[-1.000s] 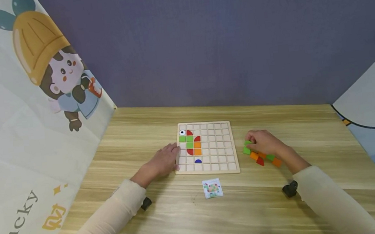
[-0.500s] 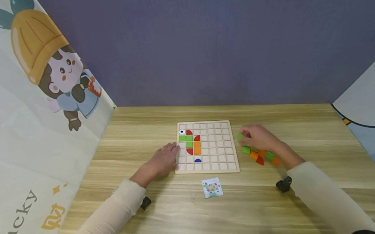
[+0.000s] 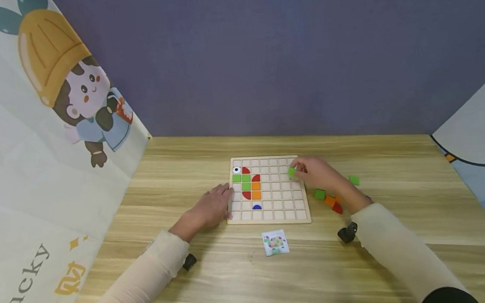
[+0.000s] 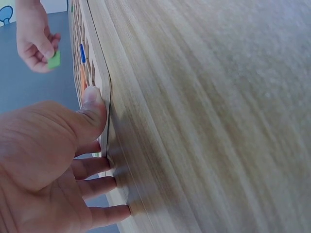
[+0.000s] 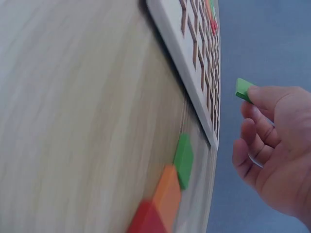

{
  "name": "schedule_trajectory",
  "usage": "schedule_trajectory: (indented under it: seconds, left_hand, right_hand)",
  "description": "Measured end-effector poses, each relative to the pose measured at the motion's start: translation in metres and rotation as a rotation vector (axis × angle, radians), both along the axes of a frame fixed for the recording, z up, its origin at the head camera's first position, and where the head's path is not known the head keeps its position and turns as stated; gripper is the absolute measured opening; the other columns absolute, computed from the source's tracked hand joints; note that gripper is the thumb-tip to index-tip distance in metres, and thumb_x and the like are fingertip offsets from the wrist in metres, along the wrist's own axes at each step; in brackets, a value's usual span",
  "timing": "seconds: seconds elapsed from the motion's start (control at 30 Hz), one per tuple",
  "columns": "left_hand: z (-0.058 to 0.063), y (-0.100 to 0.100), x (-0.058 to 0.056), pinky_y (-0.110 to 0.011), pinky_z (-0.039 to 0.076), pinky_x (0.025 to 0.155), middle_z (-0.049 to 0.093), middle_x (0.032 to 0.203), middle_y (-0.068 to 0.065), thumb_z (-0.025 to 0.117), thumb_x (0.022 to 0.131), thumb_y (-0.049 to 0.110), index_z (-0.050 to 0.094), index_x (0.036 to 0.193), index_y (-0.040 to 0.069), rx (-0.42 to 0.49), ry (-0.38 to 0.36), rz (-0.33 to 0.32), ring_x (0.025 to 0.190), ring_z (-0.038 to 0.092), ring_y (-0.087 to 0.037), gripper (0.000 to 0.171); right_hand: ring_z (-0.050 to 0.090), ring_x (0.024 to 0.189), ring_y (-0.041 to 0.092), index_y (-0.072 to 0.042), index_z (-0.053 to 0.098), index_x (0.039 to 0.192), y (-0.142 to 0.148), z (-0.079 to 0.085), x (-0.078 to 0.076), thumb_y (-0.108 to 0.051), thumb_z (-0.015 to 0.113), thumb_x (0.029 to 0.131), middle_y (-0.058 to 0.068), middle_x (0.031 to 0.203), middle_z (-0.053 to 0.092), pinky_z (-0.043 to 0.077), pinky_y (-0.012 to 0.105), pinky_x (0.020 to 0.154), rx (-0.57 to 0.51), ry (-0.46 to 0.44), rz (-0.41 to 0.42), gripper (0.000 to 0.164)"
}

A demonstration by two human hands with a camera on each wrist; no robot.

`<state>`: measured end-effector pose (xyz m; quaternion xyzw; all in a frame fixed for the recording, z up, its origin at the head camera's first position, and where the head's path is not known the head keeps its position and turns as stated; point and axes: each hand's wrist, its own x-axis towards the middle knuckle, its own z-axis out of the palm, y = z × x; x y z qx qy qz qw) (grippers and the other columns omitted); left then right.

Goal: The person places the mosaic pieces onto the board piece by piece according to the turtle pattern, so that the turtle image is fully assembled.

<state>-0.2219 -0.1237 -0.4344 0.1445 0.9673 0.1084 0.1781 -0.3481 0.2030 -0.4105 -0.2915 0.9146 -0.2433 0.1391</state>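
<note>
A green square tile (image 3: 292, 172) is pinched between the thumb and fingers of my right hand (image 3: 320, 172), above the right edge of a wooden grid board (image 3: 282, 206). The right wrist view shows the same green tile (image 5: 242, 89) held up off the board. My left hand (image 3: 213, 207) rests at the board's left edge; in the left wrist view its thumb (image 4: 92, 104) lies on the rim and its other fingers are extended. On the board's left part sit an eye tile (image 3: 237, 170) and several green, red and orange tiles, with a blue half-round (image 3: 257, 207) lower down.
Loose tiles lie right of the board: a green one (image 3: 320, 194), an orange one (image 3: 330, 201), a red one (image 3: 337, 208) and a green one (image 3: 354, 180) farther off. A printed pattern card (image 3: 275, 243) lies before the board. A dark wall (image 3: 282, 61) stands behind.
My right hand has picked the green tile up from the loose ones and carried it left to above the board. My left hand has stayed at the board's edge.
</note>
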Motion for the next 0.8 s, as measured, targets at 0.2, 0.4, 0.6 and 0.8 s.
schedule_trajectory:
  seconds: [0.2, 0.4, 0.6, 0.8]
  left_hand:
    - [0.001, 0.000, -0.001, -0.059, 0.030, 0.123, 0.025, 0.167, -0.020, 0.066, 0.099, 0.033, 0.031, 0.159, 0.002, 0.013, -0.005, -0.003, 0.155, 0.025, -0.039, 0.076]
    - [0.001, 0.000, -0.001, -0.059, 0.031, 0.122, 0.026, 0.167, -0.021, 0.067, 0.098, 0.033, 0.032, 0.158, 0.002, 0.015, 0.004, -0.002, 0.155, 0.026, -0.039, 0.076]
    - [0.002, 0.000, -0.001, -0.060, 0.031, 0.122, 0.026, 0.167, -0.020, 0.067, 0.098, 0.032, 0.032, 0.158, 0.002, 0.018, 0.000, 0.000, 0.155, 0.025, -0.039, 0.076]
    - [0.003, 0.001, 0.000, -0.059, 0.032, 0.122, 0.027, 0.167, -0.021, 0.067, 0.098, 0.032, 0.033, 0.157, 0.001, 0.022, -0.005, -0.001, 0.155, 0.026, -0.040, 0.075]
  right_hand:
    - [0.062, 0.081, 0.015, -0.009, 0.063, 0.119, -0.020, -0.005, -0.003, -0.022, 0.063, 0.102, 0.006, 0.104, 0.071, 0.054, 0.033, 0.072, -0.042, -0.004, 0.010, 0.021]
    - [0.067, 0.087, 0.017, -0.010, 0.066, 0.114, -0.036, -0.009, -0.005, -0.021, 0.064, 0.101, 0.005, 0.102, 0.073, 0.056, 0.035, 0.076, -0.058, 0.016, 0.027, 0.017]
    - [0.067, 0.083, 0.015, -0.009, 0.067, 0.111, -0.051, -0.015, -0.007, -0.019, 0.065, 0.101, 0.004, 0.099, 0.074, 0.055, 0.043, 0.086, -0.058, 0.036, 0.048, 0.014]
    - [0.066, 0.085, 0.017, -0.008, 0.067, 0.110, -0.062, -0.019, -0.006, -0.015, 0.065, 0.099, 0.006, 0.097, 0.073, 0.056, 0.042, 0.086, -0.069, 0.025, 0.064, 0.013]
